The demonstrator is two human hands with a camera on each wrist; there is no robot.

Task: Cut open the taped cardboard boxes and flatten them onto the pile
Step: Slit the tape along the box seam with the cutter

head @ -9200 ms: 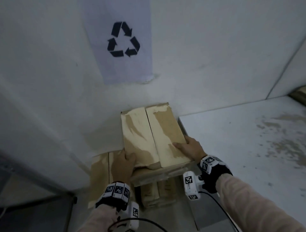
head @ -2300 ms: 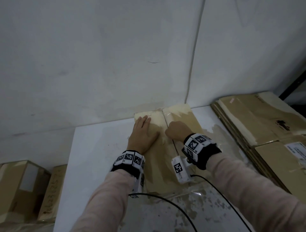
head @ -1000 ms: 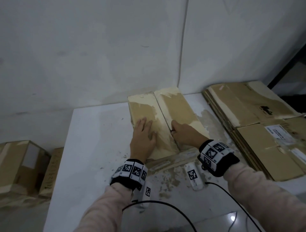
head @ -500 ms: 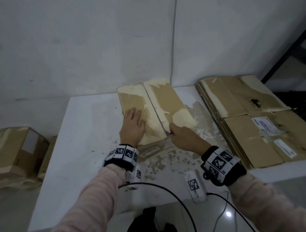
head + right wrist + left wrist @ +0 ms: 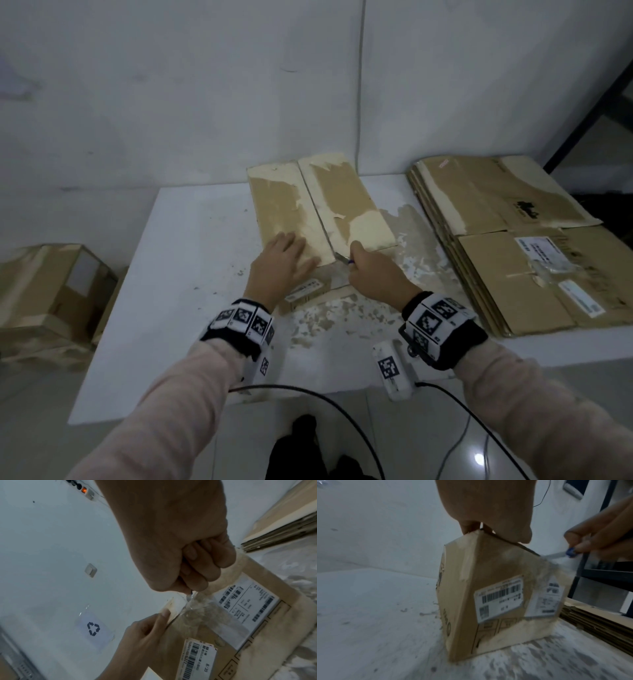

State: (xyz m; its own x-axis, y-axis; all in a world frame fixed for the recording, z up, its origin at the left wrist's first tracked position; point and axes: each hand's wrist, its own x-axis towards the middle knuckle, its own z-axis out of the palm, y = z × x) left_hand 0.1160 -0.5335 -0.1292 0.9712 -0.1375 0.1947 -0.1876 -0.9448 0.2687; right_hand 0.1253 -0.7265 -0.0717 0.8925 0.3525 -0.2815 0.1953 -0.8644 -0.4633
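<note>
A taped cardboard box (image 5: 322, 209) stands on the white table (image 5: 191, 246), with barcode labels on its near side (image 5: 501, 596). My left hand (image 5: 281, 263) lies flat on the left top flap, fingers straight. My right hand (image 5: 370, 270) grips a small knife with a blue collar (image 5: 570, 552); its blade (image 5: 340, 256) sits at the near end of the centre seam. In the right wrist view the blade tip (image 5: 189, 597) is in clear tape at the box's top edge. The pile of flattened boxes (image 5: 507, 240) lies to the right.
More taped boxes (image 5: 44, 294) stand on the floor at the left. Torn tape scraps litter the table (image 5: 329, 318) in front of the box. A wall rises right behind the table. A dark shelf frame (image 5: 589, 102) is at the far right. Cables hang from my wrists.
My right hand has drawn the knife along the centre seam from the far part to the box's near edge. The left hand stayed pressed on the left flap.
</note>
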